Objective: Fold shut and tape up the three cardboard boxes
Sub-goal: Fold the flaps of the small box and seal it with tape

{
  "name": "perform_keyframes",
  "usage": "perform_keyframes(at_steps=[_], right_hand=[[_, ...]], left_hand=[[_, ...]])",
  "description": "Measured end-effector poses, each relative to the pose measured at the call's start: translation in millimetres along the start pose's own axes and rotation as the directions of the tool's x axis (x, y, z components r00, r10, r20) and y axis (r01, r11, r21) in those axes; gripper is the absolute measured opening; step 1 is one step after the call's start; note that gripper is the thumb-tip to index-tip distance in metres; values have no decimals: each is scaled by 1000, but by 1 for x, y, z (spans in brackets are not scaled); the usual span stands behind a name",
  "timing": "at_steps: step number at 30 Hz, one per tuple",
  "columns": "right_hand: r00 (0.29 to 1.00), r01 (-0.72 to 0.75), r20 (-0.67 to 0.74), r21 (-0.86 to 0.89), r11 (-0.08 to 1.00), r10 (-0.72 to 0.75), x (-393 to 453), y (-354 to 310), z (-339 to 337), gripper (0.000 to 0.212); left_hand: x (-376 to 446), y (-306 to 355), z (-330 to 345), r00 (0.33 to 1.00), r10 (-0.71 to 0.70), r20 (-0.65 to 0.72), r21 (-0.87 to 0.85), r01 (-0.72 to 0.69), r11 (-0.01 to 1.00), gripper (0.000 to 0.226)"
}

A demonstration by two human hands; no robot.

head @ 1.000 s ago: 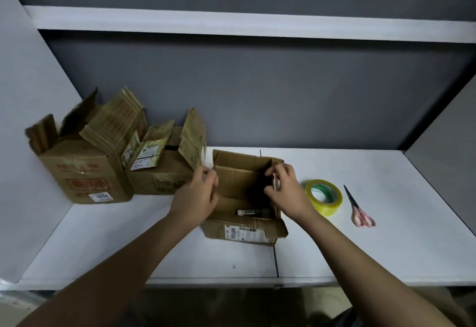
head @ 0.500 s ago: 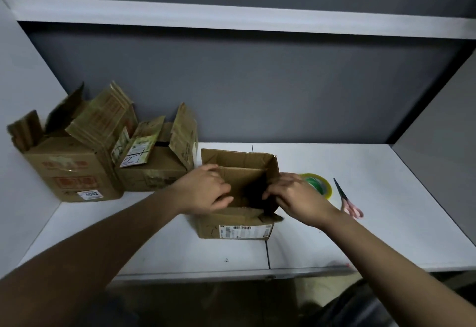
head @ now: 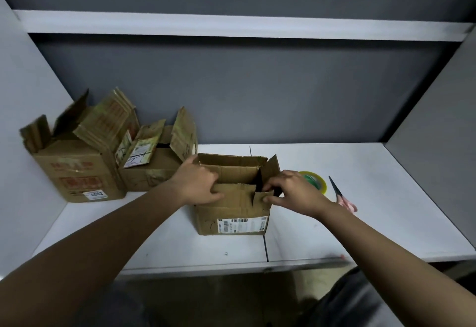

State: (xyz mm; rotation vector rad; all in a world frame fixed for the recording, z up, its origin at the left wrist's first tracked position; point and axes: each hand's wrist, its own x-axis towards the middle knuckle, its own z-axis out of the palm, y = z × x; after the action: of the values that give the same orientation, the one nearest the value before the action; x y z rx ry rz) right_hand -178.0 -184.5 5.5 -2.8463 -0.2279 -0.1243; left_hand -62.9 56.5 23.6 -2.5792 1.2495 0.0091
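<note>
Your fingers (head: 266, 187) on the right hand (head: 296, 194) are curled around the near flap's right end, pinching it, and your left hand (head: 198, 183) grips that flap's left end, thumb along its front. The small box (head: 231, 213) sits at the middle of the white shelf (head: 347, 223), back flap up. Two other boxes, a big one (head: 77, 169) and a middle one (head: 152, 169), stand flaps-open at the back left. The tape roll (head: 315, 181) and scissors (head: 342, 196) lie just right of your right hand.
</note>
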Motion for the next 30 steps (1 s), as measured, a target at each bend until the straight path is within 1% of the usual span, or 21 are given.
perform_keyframes(at_steps=[3,6,8,10,13,15,18,19,21,25,28,30], right_hand=[[998,-52,23,50,997,51,2,-4,-1,19],[996,-94,-2,65,993,94,3,-8,1,22],[992,-125,-15,64,990,127,5,-11,5,27],[986,-162,-7,99,982,164,5,-13,8,27],[984,-181,28,139,974,178,1,-10,9,24],[987,-163,49,187,969,156,-2,-6,8,20],[988,-155,38,259,953,150,-2,-4,6,1],[986,-166,21,257,952,167,-1,-5,7,6],[981,-188,-7,241,952,196,1,-7,11,7],[979,-160,-85,226,961,183,-1,-11,19,11],[981,-102,-142,220,970,135,-2,-11,22,11],[983,-78,-142,228,971,112,0,-12,22,8]], left_hand=[[7,15,-7,999,35,-31,-97,-37,995,39],[16,36,-9,995,41,-90,-284,-65,957,36],[24,48,-8,998,7,-70,-408,-35,912,36],[29,56,-5,998,-45,-51,-505,13,863,29],[29,60,0,988,-130,-82,-626,50,778,16],[24,60,4,982,-137,-130,-641,22,767,12],[16,55,8,977,-91,-194,-627,-52,777,11],[14,54,9,976,-85,-202,-631,-63,773,12],[12,51,9,978,-86,-192,-649,-61,759,14],[9,50,8,984,-85,-157,-661,-41,749,16],[11,53,9,973,-149,-179,-612,8,791,15],[15,54,9,961,-195,-198,-583,44,811,16]])
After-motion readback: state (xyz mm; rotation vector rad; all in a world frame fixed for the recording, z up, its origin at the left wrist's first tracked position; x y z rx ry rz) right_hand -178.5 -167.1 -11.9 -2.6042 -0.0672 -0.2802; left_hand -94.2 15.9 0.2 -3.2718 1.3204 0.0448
